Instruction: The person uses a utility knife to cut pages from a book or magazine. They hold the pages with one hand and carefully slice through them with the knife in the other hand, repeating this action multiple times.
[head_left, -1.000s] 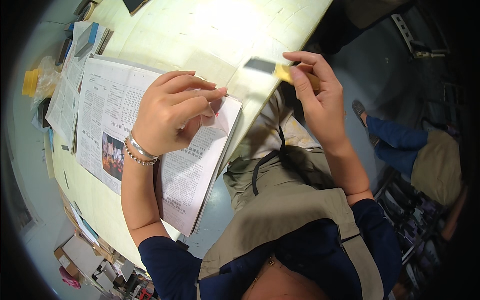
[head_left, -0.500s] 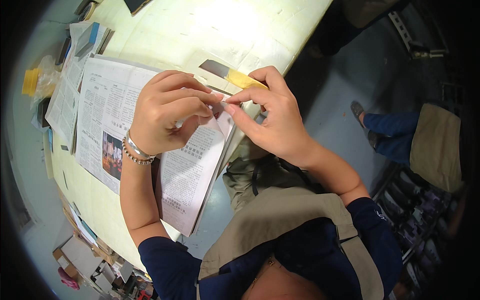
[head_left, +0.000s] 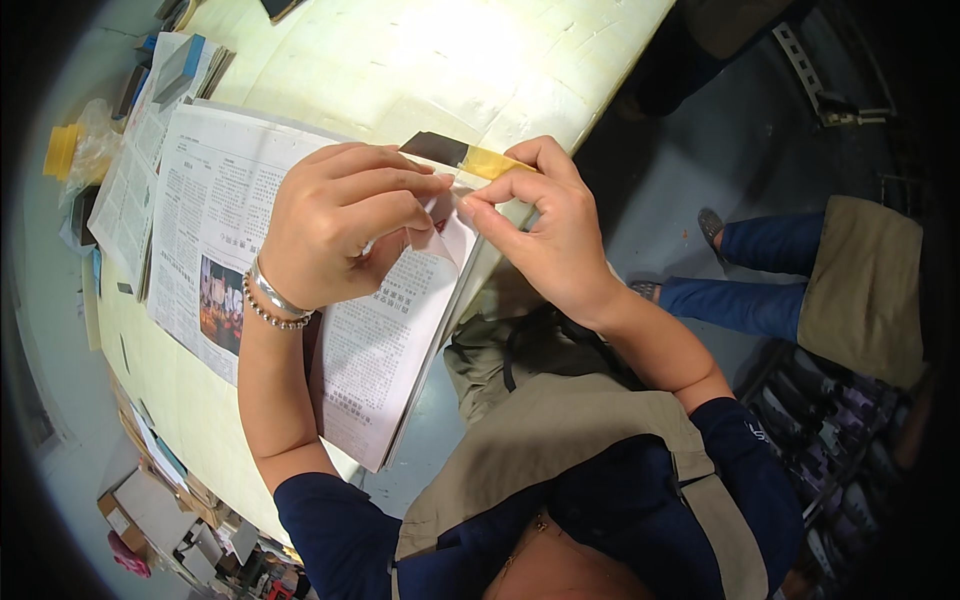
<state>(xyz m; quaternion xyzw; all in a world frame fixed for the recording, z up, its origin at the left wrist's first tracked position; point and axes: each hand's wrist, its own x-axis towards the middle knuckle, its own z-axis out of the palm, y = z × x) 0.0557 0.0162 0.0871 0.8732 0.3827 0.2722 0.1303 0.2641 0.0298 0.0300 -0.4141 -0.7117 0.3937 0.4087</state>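
Note:
My left hand [head_left: 345, 225], with bangles at the wrist, bends over the top of a folded stack of newspaper [head_left: 375, 350]. Its fingers are closed on the lifted corner of the upper sheet, which curls back. Close beside it, my right hand [head_left: 550, 225] has thumb and forefinger pressed together at the paper's top edge; anything tiny between them cannot be made out. Tucked in the right hand's other fingers is a flat knife, its handle wrapped in yellow [head_left: 495, 163] and its dark, slanted blade [head_left: 433, 149] pointing left over the table.
More newspaper [head_left: 215, 180] covers the pale table [head_left: 330, 70] on the left, with a blue-grey block [head_left: 180, 68] on a further stack. A yellow-lidded container [head_left: 62, 152] stands at the far left edge. A person in blue trousers [head_left: 735, 308] is at the right, beside a rack [head_left: 800, 430].
My right fingertips have shifted slightly right, away from the left ones. The knife blade has tilted and looks darker. The other person's legs have moved apart.

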